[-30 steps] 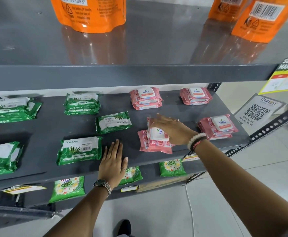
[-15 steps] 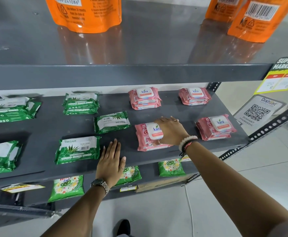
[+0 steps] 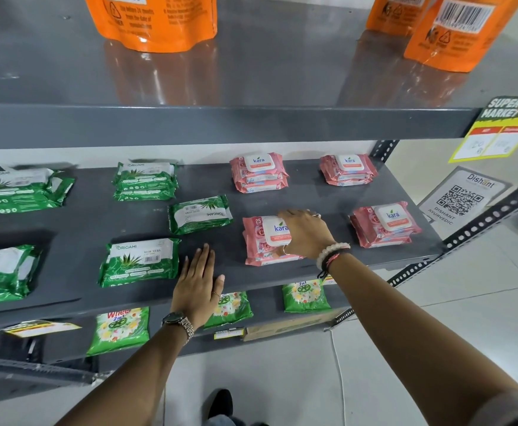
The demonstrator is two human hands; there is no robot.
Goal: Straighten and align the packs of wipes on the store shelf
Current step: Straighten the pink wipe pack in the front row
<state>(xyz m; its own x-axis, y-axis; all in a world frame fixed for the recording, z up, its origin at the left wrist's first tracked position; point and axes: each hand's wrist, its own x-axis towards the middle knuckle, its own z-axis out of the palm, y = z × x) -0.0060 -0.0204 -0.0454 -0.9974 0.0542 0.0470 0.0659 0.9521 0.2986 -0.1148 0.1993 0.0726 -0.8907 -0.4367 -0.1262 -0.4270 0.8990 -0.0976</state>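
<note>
Right hand (image 3: 305, 233) clamps the pink wipes stack (image 3: 260, 238) on the shelf (image 3: 67, 287); left hand (image 3: 197, 284) (fingers spread, flat) rests near its lower-left corner.

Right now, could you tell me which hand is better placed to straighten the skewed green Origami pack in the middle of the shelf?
The left hand. It lies flat and free on the shelf just below the skewed Origami pack, while the right hand is busy on the pink Kara stack.

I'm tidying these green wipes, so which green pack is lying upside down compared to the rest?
The single green pack in the middle of the shelf; its label reads upside down and it sits skewed, out of line with the others.
</note>
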